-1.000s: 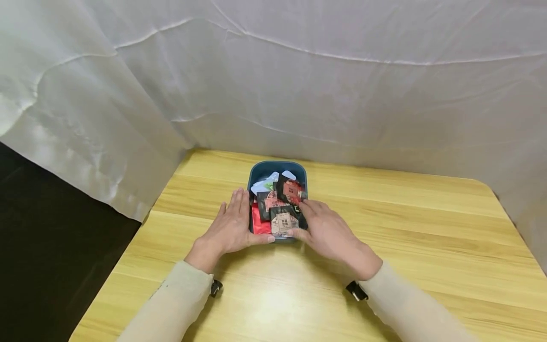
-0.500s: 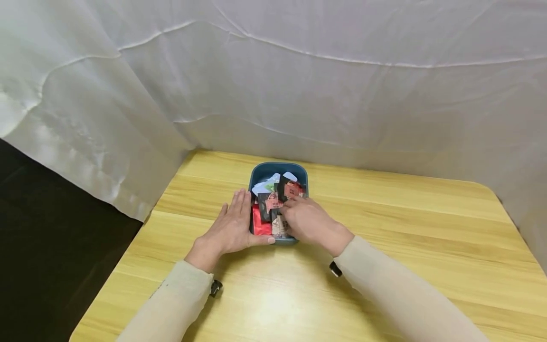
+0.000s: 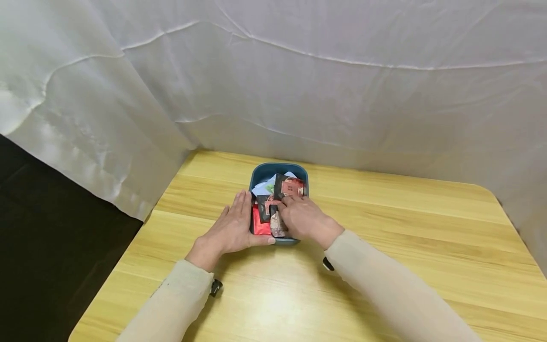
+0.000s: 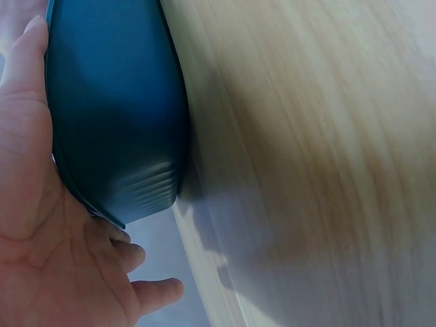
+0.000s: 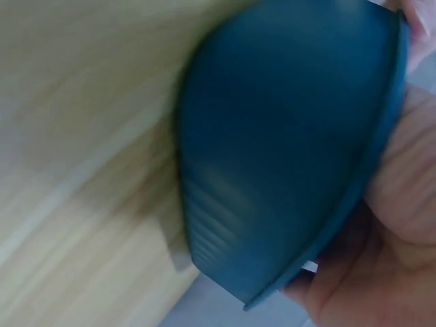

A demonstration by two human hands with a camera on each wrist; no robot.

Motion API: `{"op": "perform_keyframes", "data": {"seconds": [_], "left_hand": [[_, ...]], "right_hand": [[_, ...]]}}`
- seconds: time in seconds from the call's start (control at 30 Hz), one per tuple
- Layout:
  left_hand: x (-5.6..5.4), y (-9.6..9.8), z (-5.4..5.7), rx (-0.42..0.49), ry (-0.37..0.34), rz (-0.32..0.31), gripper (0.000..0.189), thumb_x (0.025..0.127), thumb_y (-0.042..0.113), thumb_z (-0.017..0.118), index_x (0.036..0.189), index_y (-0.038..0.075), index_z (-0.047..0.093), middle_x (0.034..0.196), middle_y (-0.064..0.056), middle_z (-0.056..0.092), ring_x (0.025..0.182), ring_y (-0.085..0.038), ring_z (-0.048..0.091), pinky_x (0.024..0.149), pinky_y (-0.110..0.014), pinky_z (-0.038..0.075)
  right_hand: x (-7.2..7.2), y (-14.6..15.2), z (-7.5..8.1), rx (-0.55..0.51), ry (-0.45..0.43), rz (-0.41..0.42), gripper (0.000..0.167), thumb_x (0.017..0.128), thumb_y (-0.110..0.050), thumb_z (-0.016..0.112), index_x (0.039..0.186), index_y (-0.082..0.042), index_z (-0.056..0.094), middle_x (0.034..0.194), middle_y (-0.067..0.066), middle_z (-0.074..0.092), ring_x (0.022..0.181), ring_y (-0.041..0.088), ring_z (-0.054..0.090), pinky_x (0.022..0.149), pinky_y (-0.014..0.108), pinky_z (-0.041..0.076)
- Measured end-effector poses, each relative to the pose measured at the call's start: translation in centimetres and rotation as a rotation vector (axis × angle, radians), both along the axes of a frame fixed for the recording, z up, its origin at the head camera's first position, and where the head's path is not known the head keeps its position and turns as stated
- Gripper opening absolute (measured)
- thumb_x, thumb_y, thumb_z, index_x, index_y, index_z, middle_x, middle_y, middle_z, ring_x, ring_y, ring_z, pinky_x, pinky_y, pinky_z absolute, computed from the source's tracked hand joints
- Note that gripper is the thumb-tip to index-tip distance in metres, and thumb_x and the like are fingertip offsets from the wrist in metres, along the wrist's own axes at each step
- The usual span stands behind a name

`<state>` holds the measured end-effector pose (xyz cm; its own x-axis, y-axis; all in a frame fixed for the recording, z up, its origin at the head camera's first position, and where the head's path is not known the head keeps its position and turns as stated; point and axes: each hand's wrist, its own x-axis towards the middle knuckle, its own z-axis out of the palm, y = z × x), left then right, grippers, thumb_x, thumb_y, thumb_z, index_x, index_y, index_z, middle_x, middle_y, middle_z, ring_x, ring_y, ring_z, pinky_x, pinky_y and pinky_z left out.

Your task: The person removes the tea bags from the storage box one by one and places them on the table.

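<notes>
A dark blue plastic bin [image 3: 278, 167] stands on the table, filled with small sachets. My left hand [image 3: 231, 228] lies along its left side, fingers extended, thumb across the near rim. In the left wrist view, the left palm [image 4: 61, 266] faces the bin's wall [image 4: 116, 88]. My right hand [image 3: 303, 218] reaches over the right rim, fingers bent down among the sachets. Under its fingers is a sachet with a pale label [image 3: 278, 225], partly covered. Just beyond lies a black sachet with a pink label [image 3: 290, 186]. I cannot tell whether the right fingers pinch a sachet.
Inside the bin are also a red sachet [image 3: 261, 223], another black sachet [image 3: 264, 213] and pale blue-white packets [image 3: 262, 188] toward the back. The wooden table [image 3: 406, 223] ends at a white cloth [image 3: 342, 104] behind and a dark area [image 3: 55, 237] at left.
My right hand has moved from the bin's right rim inward over the sachets. The black sachet with the pink label has turned straighter. My left hand has stayed in place.
</notes>
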<state>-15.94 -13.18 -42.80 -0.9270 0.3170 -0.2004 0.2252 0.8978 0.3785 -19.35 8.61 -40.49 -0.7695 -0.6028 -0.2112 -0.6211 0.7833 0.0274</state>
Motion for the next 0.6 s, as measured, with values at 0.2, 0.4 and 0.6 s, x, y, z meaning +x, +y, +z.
{"op": "perform_keyframes", "data": {"seconds": [0.2,0.4,0.6], "left_hand": [[0.0,0.0,0.1,0.002,-0.002,0.002,0.143,0.079,0.088,0.065,0.168,0.0,-0.004,0.177,-0.02,-0.006,0.165,-0.032,-0.001,0.131,-0.06,0.018],[0.1,0.0,0.1,0.006,-0.005,0.002,0.142,0.079,0.087,0.066,0.168,0.0,-0.003,0.176,-0.02,-0.006,0.165,-0.032,-0.001,0.131,-0.06,0.017],[0.1,0.0,0.2,-0.028,0.019,-0.002,0.145,0.077,0.092,0.063,0.167,-0.001,-0.002,0.176,-0.02,-0.006,0.165,-0.033,-0.001,0.132,-0.06,0.013]], "right_hand": [[-0.3,0.0,-0.7,-0.044,0.033,0.005,0.085,0.09,-0.043,0.084,0.153,0.002,0.05,0.155,0.022,0.052,0.15,0.042,0.043,0.122,0.057,0.039],[-0.6,0.1,-1.4,-0.084,0.045,-0.01,0.09,0.088,-0.047,0.085,0.155,0.001,0.045,0.156,0.022,0.05,0.149,0.04,0.045,0.122,0.058,0.04],[-0.6,0.1,-1.5,-0.07,0.044,-0.03,0.097,0.088,-0.051,0.084,0.157,0.002,0.042,0.157,0.021,0.049,0.148,0.038,0.044,0.123,0.056,0.039]]}}
